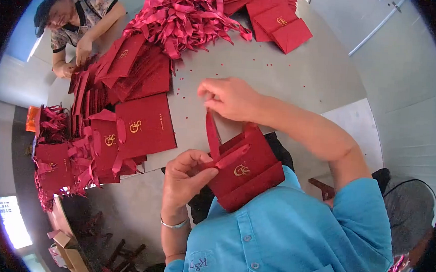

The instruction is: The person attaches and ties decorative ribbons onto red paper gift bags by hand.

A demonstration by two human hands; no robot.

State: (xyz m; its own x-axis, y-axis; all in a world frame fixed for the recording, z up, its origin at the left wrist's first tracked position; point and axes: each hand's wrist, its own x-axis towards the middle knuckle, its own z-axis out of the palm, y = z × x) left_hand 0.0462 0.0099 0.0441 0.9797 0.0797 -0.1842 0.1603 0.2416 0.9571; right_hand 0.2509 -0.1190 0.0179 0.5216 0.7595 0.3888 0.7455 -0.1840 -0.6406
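Note:
A small red paper bag (248, 174) with a gold emblem rests against the blue shirt, tilted. My left hand (188, 176) pinches the bag's upper left corner between thumb and fingers. Above the bag, my right hand (230, 98) has its fingers curled together on the top of a red ribbon (212, 131), which runs down to the bag's opening. A second ribbon (234, 156) lies across the bag's front.
Red bags (147, 125) lie stacked along the left of the grey table (280, 85). Loose ribbons (184, 18) form a heap at the back, beside more bags (283, 26). Another person (86, 18) works at the upper left. Stools (123, 256) stand below.

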